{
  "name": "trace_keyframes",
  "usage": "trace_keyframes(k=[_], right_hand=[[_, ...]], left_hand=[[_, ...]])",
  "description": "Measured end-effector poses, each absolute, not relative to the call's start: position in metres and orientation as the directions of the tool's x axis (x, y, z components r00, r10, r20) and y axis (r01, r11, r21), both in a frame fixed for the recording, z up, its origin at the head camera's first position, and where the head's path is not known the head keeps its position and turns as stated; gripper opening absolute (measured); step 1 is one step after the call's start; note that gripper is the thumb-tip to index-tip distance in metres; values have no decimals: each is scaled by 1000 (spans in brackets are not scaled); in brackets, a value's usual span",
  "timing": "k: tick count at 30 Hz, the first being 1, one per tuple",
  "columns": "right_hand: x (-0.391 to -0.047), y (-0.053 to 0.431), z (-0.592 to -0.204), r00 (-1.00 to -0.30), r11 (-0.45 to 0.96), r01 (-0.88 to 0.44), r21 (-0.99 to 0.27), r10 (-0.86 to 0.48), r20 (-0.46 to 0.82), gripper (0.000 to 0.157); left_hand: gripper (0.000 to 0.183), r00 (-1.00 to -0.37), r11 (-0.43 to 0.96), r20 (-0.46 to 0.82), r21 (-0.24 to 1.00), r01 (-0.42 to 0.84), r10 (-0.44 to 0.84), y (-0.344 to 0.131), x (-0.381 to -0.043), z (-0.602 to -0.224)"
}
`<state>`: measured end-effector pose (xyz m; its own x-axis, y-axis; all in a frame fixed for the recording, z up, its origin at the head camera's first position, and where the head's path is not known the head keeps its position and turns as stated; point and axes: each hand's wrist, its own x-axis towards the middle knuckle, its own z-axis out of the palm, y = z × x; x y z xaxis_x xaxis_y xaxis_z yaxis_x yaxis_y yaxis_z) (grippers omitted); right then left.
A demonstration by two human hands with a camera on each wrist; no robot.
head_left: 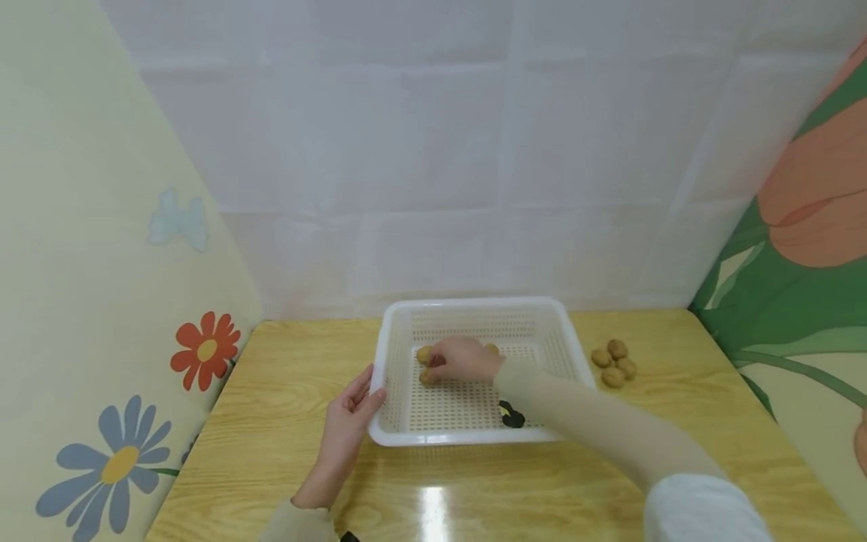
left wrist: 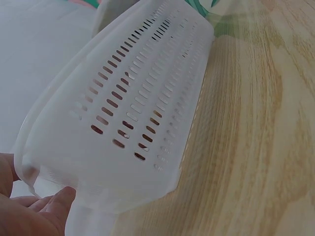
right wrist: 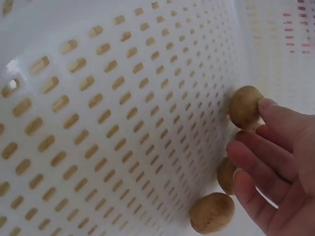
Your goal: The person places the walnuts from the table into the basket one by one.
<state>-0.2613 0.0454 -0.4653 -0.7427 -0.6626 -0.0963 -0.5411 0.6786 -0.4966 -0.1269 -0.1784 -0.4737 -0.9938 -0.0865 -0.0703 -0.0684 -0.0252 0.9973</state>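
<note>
My left hand [head_left: 348, 421] holds the left rim of a white slotted plastic basket [head_left: 474, 439], thumb over the edge. In the left wrist view, the fingers [left wrist: 60, 204] lie under that rim. Inside the basket, my right hand [head_left: 463, 358] pinches a brown walnut [right wrist: 244, 107] between thumb and fingers, close over the slotted floor. Two other walnuts show by the fingers in the right wrist view, one walnut [right wrist: 212, 212] in full and another [right wrist: 226, 175] partly hidden. Behind the hand, a further walnut [head_left: 492, 349] peeks out in the head view.
Several loose walnuts [head_left: 612, 364] lie on the wooden table [head_left: 284, 406] right of the basket. A small black object [head_left: 511, 415] shows beside the right sleeve. A white sheet [head_left: 420, 165] hangs behind, and painted walls flank both sides.
</note>
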Motion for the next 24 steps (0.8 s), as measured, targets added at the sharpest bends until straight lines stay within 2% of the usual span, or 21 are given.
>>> trace_keyframes(k=[9,16,24], right_hand=[[-270,67,-443,-731,658,-599,-456,-682,-25,14],[-271,95,-418,-762,679,-555,-481,-647,-34,21],[-261,136,-398,-785,661,-529,-532,-619,11,20]], left_hand=[[57,-994,-22,-67,998,-65,-84,-179,-126,-475],[57,-993,-24,-80,997,-78,-86,-179,-126,-474],[57,-994,-10,-70,998,-69,-84,-178,-126,-472]])
